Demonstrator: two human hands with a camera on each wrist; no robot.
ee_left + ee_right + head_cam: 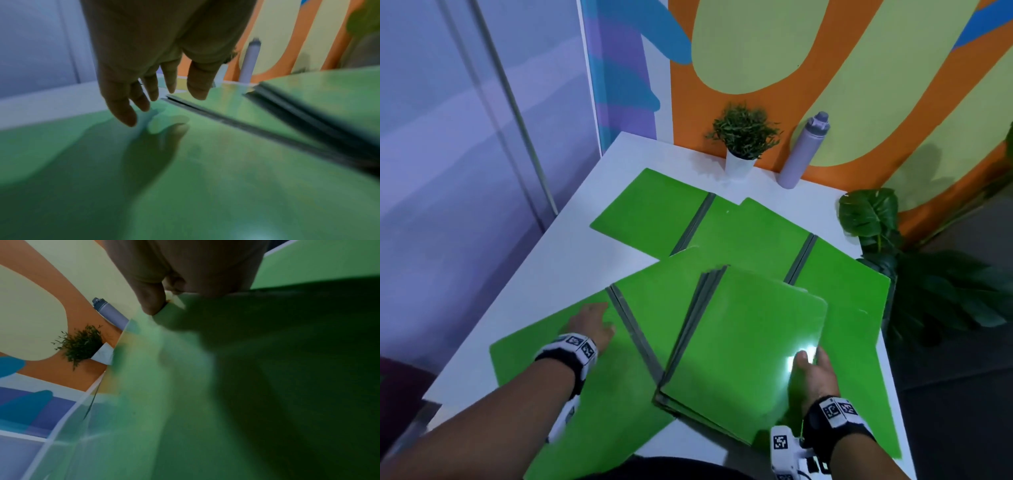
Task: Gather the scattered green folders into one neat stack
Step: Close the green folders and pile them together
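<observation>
Stack: my right grip point(812, 371) pinches a partial stack of closed folders point(739, 346), lower centre.
Left grip point(590, 323): fingers straight over an open folder point(571, 342).
Left: three open folders still unstacked on the desk point(571, 250).

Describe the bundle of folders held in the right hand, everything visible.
The bundle of folders is a few closed green folders with grey spines, glossy like plastic, with a bright glare near its right edge. The spines fan slightly, so it is not squared up. It lies tilted over an open folder on the white table. The right hand pinches its right edge, thumb on top. The left hand is apart from it, over the open folder.
</observation>
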